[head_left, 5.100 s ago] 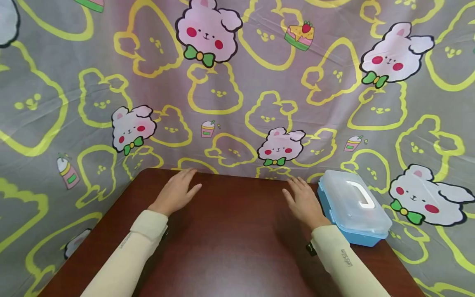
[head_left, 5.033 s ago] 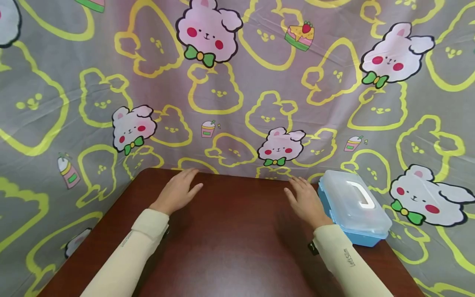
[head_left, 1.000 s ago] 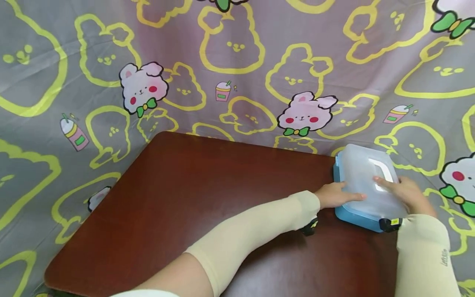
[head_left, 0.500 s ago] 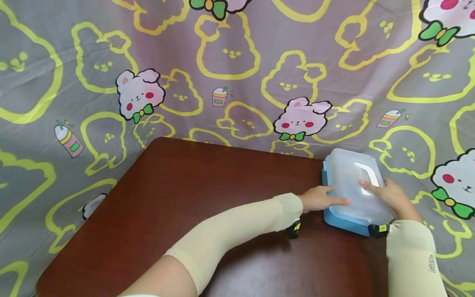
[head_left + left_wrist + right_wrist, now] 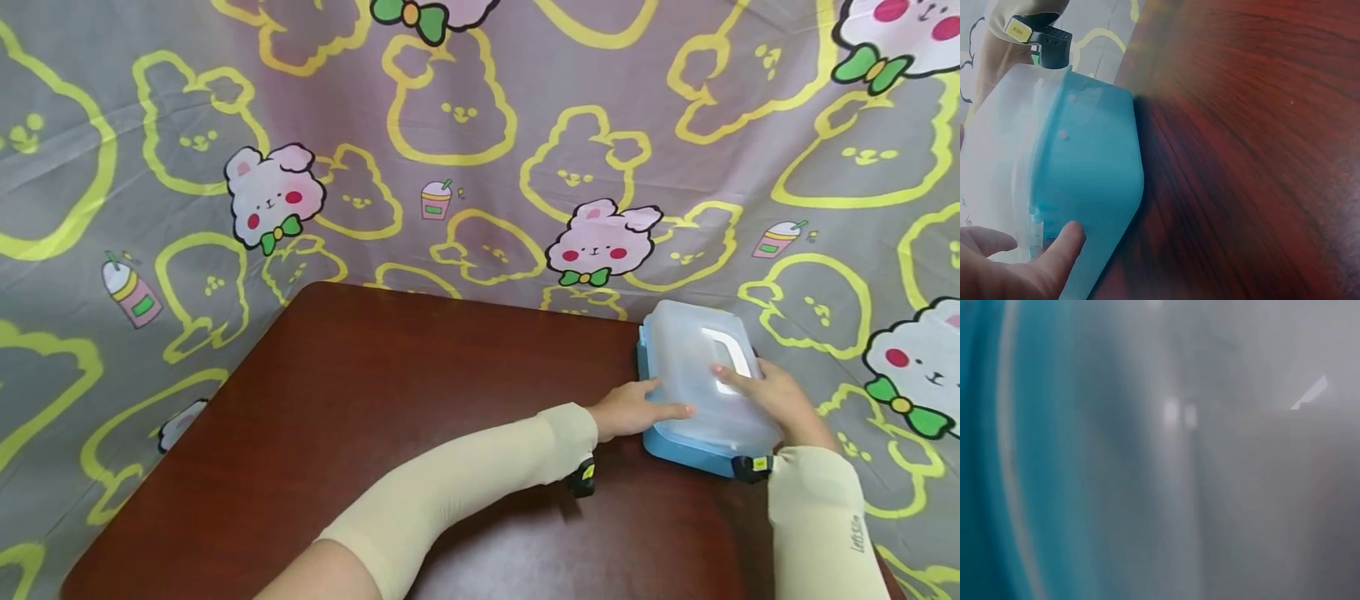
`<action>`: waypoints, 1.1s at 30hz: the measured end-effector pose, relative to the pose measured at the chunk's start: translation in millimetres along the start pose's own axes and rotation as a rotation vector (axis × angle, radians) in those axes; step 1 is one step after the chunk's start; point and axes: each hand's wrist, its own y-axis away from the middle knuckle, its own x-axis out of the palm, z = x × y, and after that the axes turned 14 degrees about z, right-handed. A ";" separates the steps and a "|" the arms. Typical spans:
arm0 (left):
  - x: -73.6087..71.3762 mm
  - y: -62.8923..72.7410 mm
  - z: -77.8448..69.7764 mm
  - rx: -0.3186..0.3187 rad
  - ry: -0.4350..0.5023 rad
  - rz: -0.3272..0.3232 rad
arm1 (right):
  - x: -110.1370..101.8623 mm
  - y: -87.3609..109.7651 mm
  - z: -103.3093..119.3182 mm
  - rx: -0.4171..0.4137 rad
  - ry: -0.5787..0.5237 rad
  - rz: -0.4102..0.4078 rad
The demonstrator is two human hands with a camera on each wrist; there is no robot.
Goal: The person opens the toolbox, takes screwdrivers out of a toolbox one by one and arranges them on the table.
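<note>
A storage box [image 5: 693, 387] with a blue base and a cloudy, see-through lid sits at the right side of the table, its lid on. My left hand [image 5: 628, 410] holds the box's left side, thumb over the lid. In the left wrist view, a fingertip [image 5: 1074, 232] touches the blue wall beside a clear latch [image 5: 1036, 234]. My right hand [image 5: 780, 400] grips the opposite side, its thumb on the lid by the white handle [image 5: 726, 358]; its other fingers are hidden. Blurred blue wall [image 5: 1041, 456] and lid [image 5: 1241, 487] fill the right wrist view.
The dark reddish-brown table [image 5: 420, 367] stretches left of the box. A grey curtain [image 5: 487, 83] with cartoon rabbits hangs along its back and sides, close behind the box. Black wrist devices [image 5: 581, 477] sit below both sleeve cuffs.
Both hands were apart over the table about five seconds ago; now they hold the box. Over the last second the box has shifted slightly left with them. The head view has tilted too.
</note>
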 end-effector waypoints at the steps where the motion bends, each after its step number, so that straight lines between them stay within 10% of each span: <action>1: 0.3 0.7 0.3 0.003 0.007 -0.003 | 0.3 -0.7 -1.1 -0.013 0.012 -0.009; 21: -13.1 23.0 15.0 0.018 0.090 -0.008 | 21.0 9.0 26.1 -0.097 0.295 -0.099; 33: -18.2 40.2 25.0 0.024 0.102 -0.051 | 35.2 5.5 30.8 -0.098 0.289 -0.091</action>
